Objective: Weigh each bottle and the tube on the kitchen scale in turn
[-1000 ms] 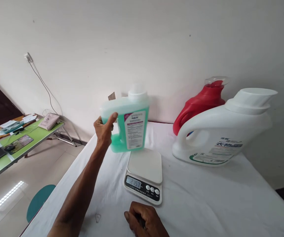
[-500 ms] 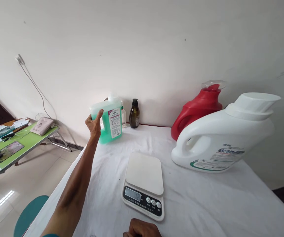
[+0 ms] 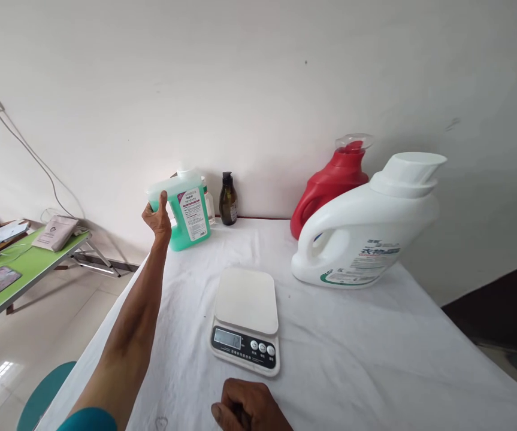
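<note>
My left hand (image 3: 157,218) grips the handle of a green liquid bottle (image 3: 185,215) with a white cap and label, which stands at the far left of the white-clothed table (image 3: 357,353). A white digital kitchen scale (image 3: 246,318) with nothing on its platform lies in the middle. My right hand (image 3: 249,408) rests as a fist on the cloth just in front of the scale, closed around a thin dark object that is mostly hidden.
A big white detergent jug (image 3: 366,230) and a red jug (image 3: 330,182) stand at the back right. A dark pump bottle (image 3: 227,200) and a small clear bottle (image 3: 208,206) stand by the wall. A green side table (image 3: 24,269) and a teal stool (image 3: 42,398) are to the left.
My left hand has carried the green bottle from above the scale to the far left of the table and set it down. The scale's platform is now bare. My right hand stayed put.
</note>
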`<state>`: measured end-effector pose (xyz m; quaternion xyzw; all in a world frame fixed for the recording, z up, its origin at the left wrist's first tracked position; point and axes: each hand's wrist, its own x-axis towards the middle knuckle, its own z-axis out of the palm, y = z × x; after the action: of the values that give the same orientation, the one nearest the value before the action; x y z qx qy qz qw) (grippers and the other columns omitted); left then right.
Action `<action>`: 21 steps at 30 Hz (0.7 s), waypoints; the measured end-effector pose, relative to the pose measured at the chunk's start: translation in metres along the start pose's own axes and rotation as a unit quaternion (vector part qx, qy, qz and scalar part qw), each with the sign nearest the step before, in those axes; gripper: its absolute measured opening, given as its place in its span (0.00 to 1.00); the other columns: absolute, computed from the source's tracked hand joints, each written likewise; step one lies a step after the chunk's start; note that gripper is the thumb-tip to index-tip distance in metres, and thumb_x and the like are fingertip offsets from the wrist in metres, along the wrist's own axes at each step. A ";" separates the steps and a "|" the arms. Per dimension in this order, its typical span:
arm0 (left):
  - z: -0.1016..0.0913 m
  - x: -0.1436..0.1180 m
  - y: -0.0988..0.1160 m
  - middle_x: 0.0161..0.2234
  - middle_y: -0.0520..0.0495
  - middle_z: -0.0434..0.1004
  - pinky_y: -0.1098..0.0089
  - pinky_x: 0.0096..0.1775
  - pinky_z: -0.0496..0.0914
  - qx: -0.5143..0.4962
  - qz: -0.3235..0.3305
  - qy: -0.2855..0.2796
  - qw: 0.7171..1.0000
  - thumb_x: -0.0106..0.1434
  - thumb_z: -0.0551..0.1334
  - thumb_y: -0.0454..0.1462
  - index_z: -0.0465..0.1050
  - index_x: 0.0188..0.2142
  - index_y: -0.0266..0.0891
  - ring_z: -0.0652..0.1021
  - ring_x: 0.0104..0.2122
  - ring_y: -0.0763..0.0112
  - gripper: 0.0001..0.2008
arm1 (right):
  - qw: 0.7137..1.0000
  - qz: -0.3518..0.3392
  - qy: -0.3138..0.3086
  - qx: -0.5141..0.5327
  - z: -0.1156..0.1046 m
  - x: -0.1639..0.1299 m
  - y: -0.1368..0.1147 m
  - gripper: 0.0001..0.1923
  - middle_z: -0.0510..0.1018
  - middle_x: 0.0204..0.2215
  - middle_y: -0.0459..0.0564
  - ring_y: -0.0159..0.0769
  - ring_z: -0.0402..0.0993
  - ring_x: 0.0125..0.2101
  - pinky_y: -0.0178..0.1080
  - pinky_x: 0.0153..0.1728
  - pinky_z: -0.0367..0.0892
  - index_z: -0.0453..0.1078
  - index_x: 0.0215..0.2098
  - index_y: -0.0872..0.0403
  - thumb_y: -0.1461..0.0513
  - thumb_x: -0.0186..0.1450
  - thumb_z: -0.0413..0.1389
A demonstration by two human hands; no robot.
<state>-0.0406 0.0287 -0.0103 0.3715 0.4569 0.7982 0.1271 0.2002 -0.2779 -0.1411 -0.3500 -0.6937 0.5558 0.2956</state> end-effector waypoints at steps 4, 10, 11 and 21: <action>-0.009 0.000 0.004 0.27 0.55 0.63 0.70 0.33 0.66 0.075 0.014 -0.025 0.997 0.60 0.67 0.61 0.64 0.31 0.40 0.66 0.29 0.73 0.28 | 1.000 -0.006 0.014 0.007 0.000 0.000 -0.002 0.22 0.59 0.18 0.40 0.29 0.54 0.20 0.35 0.23 0.50 0.56 0.23 0.50 0.49 0.68 0.54; -0.017 -0.054 0.041 0.60 0.33 0.64 0.53 0.61 0.64 0.240 0.184 0.061 0.951 0.64 0.68 0.54 0.61 0.60 0.39 0.69 0.59 0.55 0.33 | 1.000 -0.018 0.017 0.010 -0.003 -0.001 -0.015 0.20 0.60 0.18 0.40 0.29 0.55 0.20 0.36 0.24 0.51 0.55 0.23 0.50 0.52 0.68 0.54; -0.012 -0.072 0.050 0.61 0.33 0.63 0.53 0.61 0.64 0.222 0.204 0.010 0.953 0.64 0.67 0.54 0.60 0.61 0.40 0.69 0.59 0.54 0.35 | 1.000 -0.021 0.020 0.004 -0.004 -0.002 -0.017 0.20 0.60 0.18 0.40 0.29 0.56 0.21 0.36 0.24 0.51 0.54 0.23 0.50 0.53 0.68 0.53; 0.113 -0.205 0.117 0.52 0.36 0.77 0.54 0.53 0.72 0.047 -0.102 -0.569 0.815 0.57 0.72 0.58 0.73 0.50 0.40 0.78 0.53 0.49 0.31 | 0.999 -0.002 0.021 0.027 -0.004 -0.005 -0.021 0.21 0.57 0.19 0.38 0.28 0.52 0.21 0.35 0.23 0.49 0.53 0.23 0.51 0.56 0.69 0.56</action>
<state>0.1970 -0.0754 0.0231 0.7161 0.3750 0.4051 0.4272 0.2037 -0.2827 -0.1199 -0.3522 -0.6729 0.5663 0.3202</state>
